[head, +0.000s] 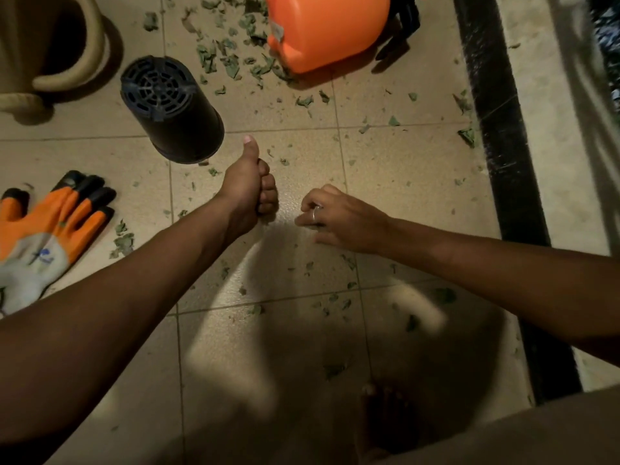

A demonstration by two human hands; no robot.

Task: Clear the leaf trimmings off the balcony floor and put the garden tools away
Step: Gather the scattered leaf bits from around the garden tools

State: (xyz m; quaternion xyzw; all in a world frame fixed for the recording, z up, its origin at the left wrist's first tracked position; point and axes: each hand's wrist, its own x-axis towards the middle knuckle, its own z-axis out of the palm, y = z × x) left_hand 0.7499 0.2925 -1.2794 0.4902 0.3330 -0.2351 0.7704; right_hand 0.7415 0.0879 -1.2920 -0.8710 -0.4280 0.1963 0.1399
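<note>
Green leaf trimmings [231,58] lie scattered over the tiled balcony floor [402,156], thickest at the top beside an orange bucket [327,31] lying on its side. My left hand [250,184] hovers mid-frame with its fingers curled into a fist and thumb stuck out, holding nothing visible. My right hand [335,218] is just to its right, low over the tiles, fingers curled with a ring on one; whether it pinches a trimming is hidden. An orange and grey garden glove [50,226] lies at the left.
A black plastic pot [174,109] lies tipped over above my left hand. A beige watering can [50,48] stands at top left. A dark glove [404,31] lies behind the bucket. A black rail [496,129] runs along the right. My bare foot [385,417] is at the bottom.
</note>
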